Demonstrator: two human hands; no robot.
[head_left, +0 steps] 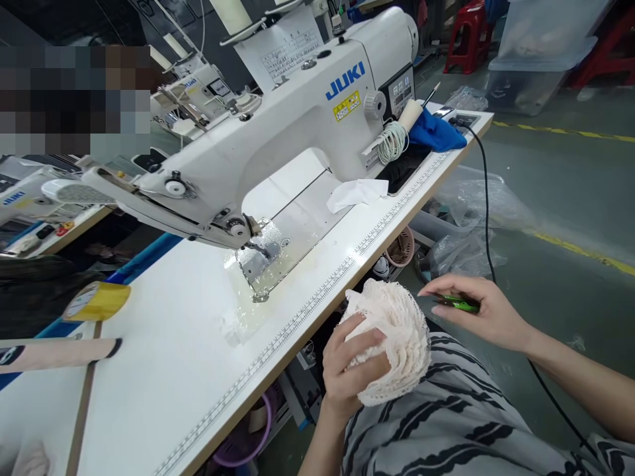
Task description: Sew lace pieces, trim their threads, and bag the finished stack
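Observation:
My left hand (347, 370) grips a folded bundle of cream lace fabric (397, 337) over my lap, just off the table's front edge. My right hand (483, 311) holds small green thread snips (459, 303) to the right of the bundle, the blades pointing left toward the lace. A white JUKI sewing machine (297, 119) stands on the white table (173, 357), its needle area (253, 241) up and to the left of my hands.
A white cloth scrap (357, 194), a coil of white cord (393, 142) and a blue cloth (436, 132) lie by the machine's right end. A yellow tape roll (96, 301) sits at the left. A black cable (486, 211) hangs off the right corner. Plastic bags lie on the floor.

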